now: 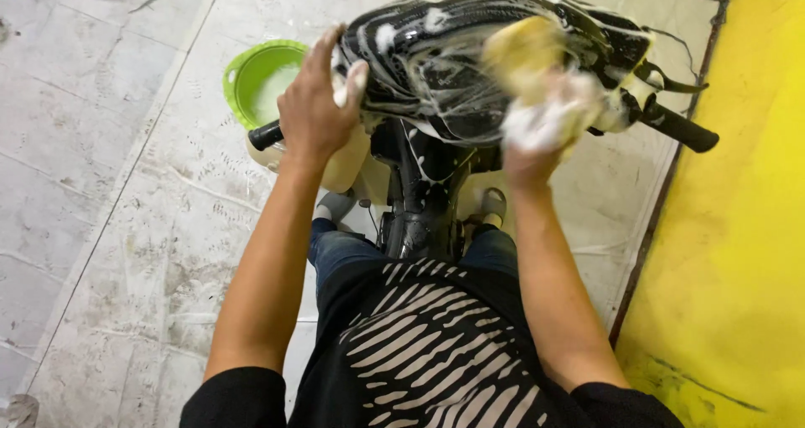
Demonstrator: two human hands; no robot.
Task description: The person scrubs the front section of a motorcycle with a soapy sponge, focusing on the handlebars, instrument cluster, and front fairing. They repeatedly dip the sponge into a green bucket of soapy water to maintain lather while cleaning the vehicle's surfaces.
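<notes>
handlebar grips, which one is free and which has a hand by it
The right grip is free, sticking out bare toward the yellow wall. The left grip sits just under the left hand, near the green bucket. The right hand holds a soapy sponge instead.

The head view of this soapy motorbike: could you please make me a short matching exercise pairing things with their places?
Things:
1. left hand
2. right hand
3. green basin
4. yellow wall

Places:
A. on the floor, left of the motorbike
B. along the right edge
C. on the bike's left front, by the black grip
D. covered in foam, holding a yellow sponge

Pairs: 1-C, 2-D, 3-A, 4-B
</notes>
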